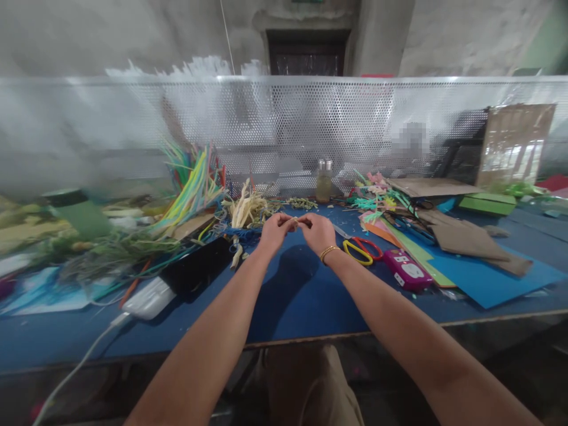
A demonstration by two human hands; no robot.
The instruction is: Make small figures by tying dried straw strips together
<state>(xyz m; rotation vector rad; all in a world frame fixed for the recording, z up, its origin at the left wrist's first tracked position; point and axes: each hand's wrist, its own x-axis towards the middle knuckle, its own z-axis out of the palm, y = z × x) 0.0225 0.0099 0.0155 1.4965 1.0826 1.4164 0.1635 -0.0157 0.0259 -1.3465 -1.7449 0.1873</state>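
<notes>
Several loose materials occupy the left of the blue table (pixel 293 307): a green container (pixel 78 214), a fan of coloured strands (pixel 195 183), a white block on a cable (pixel 148 297) and a flat black device (pixel 197 269) just beside it. A heap of pale dried strips (pixel 248 210) lies near the centre.

The left hand (pixel 275 231) and right hand (pixel 317 232) meet above the table, well out from the body. Both are curled, fingertips pressed together on a small pale piece (pixel 296 222), which is held between the two hands, clear of the table. What the piece is cannot be told at this size. A gold bracelet (pixel 328 252) sits on the right wrist.

Assessment: the step in hand appears to be fine working of the piece, twisting or joining, by fingertip. Any further handling calls for a firm two-sided pinch and small, even movements.

To the right lie scissors (pixel 361 251) with yellow and red handles, a pink device (pixel 406 269), then brown card (pixel 461 236) over a blue sheet (pixel 488 287).
</notes>
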